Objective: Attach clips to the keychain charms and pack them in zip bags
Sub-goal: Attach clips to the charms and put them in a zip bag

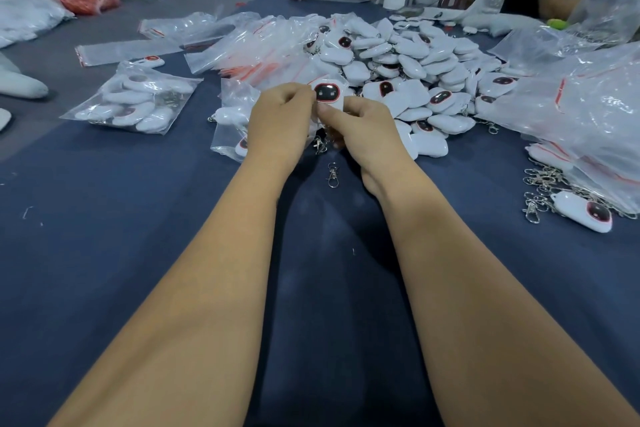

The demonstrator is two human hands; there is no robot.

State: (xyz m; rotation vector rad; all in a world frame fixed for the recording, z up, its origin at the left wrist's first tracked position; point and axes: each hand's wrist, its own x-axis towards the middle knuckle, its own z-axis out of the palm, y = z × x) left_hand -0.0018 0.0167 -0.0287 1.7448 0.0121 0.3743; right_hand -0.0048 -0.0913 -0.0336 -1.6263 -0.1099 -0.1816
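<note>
Charm (327,94) held up between both hands: white, rounded, glossy, with a dark screen-like face ringed in red and two small pale marks on it. Left hand (278,121) closed, fingertips pinching the charm's left edge; right hand (363,130) curled around its lower right side, thumb pressed at the bottom edge — both gripping the one piece, just above the blue surface (104,253). A small cluster of metal hardware (320,146) hangs below the charm between the wrists; whether it is joined to the charm cannot be told. One loose clip (332,175) lies on the cloth nearer the body, between the forearms, apart from both hands. Directly behind the hands, a big pile (415,59) of the same white charms, some face up and showing the red ring, most face down. Left of the hands and touching the left one, a zip bag (230,114) with a few charms inside, partly hidden by the wrist. Further left, well apart, a filled bag (133,102) lies flat. Empty bags (242,45) with red seal strips are heaped beyond, at the pile's left side. Far right, near the edge — a lone charm (585,211) face up beside a tangle of clips (543,184), under a large clear sack (588,107).
</note>
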